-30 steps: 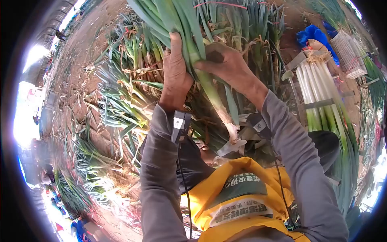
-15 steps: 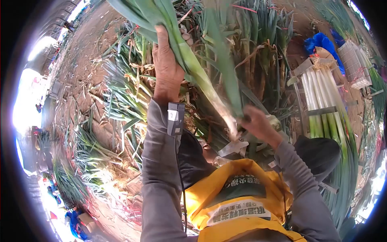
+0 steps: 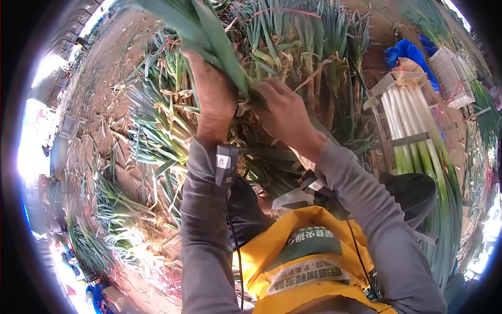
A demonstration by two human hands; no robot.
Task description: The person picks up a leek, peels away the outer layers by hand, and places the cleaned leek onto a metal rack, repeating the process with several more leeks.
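Note:
My left hand (image 3: 212, 94) grips a long green onion (image 3: 201, 29) by its leafy upper part, held up in front of me. My right hand (image 3: 283, 112) is closed on the same green onion just beside the left, its fingers wrapped around the stalk. The lower white end of the stalk is hidden behind my right hand and forearm. Behind both hands lies a big heap of unpeeled green onions (image 3: 308, 47) with dry brown outer leaves.
A metal rack (image 3: 413, 138) at the right holds cleaned white-stalked onions (image 3: 410, 115). A blue cloth (image 3: 405, 49) and a white crate (image 3: 452, 70) sit beyond it. Stripped leaves (image 3: 115, 204) litter the dirt ground at the left. A yellow bag (image 3: 306, 261) lies in my lap.
My right hand has come back up from the stalk's white end to grip the onion beside my left hand. The left hand kept its hold.

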